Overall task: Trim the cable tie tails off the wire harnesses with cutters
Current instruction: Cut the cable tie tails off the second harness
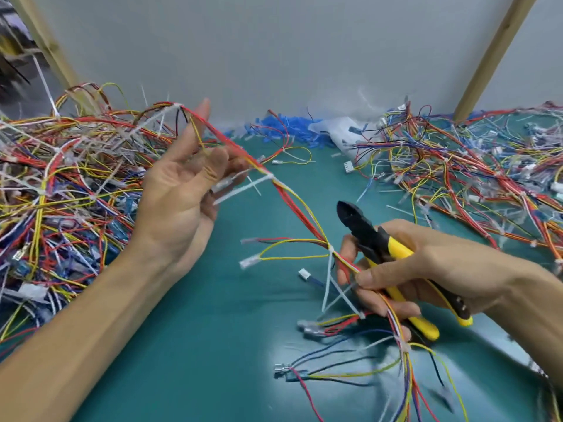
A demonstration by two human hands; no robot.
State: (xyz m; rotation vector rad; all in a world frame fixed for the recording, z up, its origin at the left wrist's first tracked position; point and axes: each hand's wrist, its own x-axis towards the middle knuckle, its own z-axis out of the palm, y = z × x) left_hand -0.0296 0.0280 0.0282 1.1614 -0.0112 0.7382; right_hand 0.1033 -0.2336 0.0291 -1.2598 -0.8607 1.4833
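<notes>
My left hand (182, 190) is slack, fingers released, the harness (300, 210) draped across them above the mat (189, 345); my right hand (411, 269) clenches the cutters (373, 239) and the harness's lower run; its tails (240, 190) stand untrimmed; I judge this one unstarted, with the left pile (61, 184) waiting.

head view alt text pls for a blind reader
A right hand holds yellow cutters and a wire harness over a teal table; it runs up across the left hand. White tie tails stick out; harness piles flank it.
</notes>
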